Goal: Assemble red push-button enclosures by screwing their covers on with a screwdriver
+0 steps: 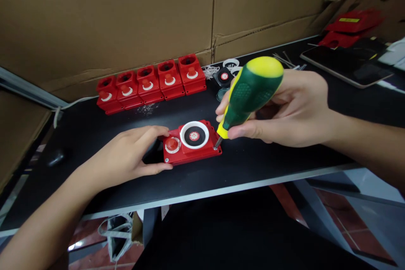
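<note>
Red box [191, 152] is pinched by spread left hand [134, 152], screwdriver [253, 93] gripped in curled right hand [294, 112]. Corner screw [215, 148] should be met squarely.

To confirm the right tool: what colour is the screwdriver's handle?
The screwdriver handle is dark green and bright yellow, seen in the head view.

Blk tabletop [259, 164] w/ pale front edge [221, 194]. Red unit [190, 152] nr front, abt ctr; row of 5 red boxes [148, 86] at back, L of ctr; blk part [218, 76] nr them; dark tablet [344, 64] back R.
</note>
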`<move>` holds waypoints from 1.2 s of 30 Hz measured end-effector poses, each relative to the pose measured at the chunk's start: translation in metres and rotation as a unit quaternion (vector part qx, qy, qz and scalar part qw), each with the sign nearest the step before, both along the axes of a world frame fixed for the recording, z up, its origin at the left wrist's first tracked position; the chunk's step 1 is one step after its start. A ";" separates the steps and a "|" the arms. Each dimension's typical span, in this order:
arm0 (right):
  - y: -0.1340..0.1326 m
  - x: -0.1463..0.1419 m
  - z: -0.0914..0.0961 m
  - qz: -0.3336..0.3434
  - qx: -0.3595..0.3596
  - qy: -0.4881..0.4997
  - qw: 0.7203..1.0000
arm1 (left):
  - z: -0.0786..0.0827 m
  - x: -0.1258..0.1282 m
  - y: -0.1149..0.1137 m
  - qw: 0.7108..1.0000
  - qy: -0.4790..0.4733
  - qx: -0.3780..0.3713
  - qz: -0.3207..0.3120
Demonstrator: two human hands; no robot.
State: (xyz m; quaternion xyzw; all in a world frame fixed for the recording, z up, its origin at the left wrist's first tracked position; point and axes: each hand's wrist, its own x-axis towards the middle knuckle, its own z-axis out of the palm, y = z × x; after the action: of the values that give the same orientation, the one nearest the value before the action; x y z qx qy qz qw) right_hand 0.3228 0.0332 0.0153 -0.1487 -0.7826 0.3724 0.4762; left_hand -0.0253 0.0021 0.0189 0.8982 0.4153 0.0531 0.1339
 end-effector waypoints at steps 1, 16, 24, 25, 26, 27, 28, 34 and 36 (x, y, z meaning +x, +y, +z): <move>0.000 0.000 -0.001 -0.002 -0.006 0.006 1.000 | 0.000 -0.001 0.000 1.000 0.000 0.001 0.001; 0.014 0.003 0.011 0.173 -0.108 -0.043 0.978 | -0.009 0.002 0.009 0.996 -0.075 -0.042 -0.020; 0.043 0.004 0.084 -0.037 0.007 -0.254 0.967 | -0.011 0.020 0.034 0.998 -0.062 -0.019 0.009; 0.045 0.003 0.092 -0.082 0.056 -0.290 0.952 | -0.012 0.022 0.038 0.998 -0.066 -0.016 0.009; 0.047 0.002 0.097 -0.127 0.104 -0.330 0.929 | -0.014 0.024 0.041 0.997 -0.072 -0.011 0.008; 0.048 0.001 0.102 -0.166 0.144 -0.374 0.901 | -0.016 0.025 0.044 0.997 -0.079 -0.005 0.004; 0.048 0.001 0.104 -0.198 0.173 -0.417 0.870 | -0.019 0.025 0.046 0.996 -0.087 0.003 -0.001; 0.037 0.006 0.103 -0.278 0.281 -0.475 0.786 | -0.042 0.016 0.047 0.985 -0.151 0.066 -0.043; 0.036 0.008 0.103 -0.259 0.293 -0.466 0.794 | -0.047 0.014 0.047 0.982 -0.160 0.082 -0.055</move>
State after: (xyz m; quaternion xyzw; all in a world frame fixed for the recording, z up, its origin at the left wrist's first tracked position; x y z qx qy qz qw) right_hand 0.3305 0.0687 0.1182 -0.3547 -0.9137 -0.1261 0.1534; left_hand -0.0117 0.0493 -0.0280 0.9075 0.3327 0.2223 0.1277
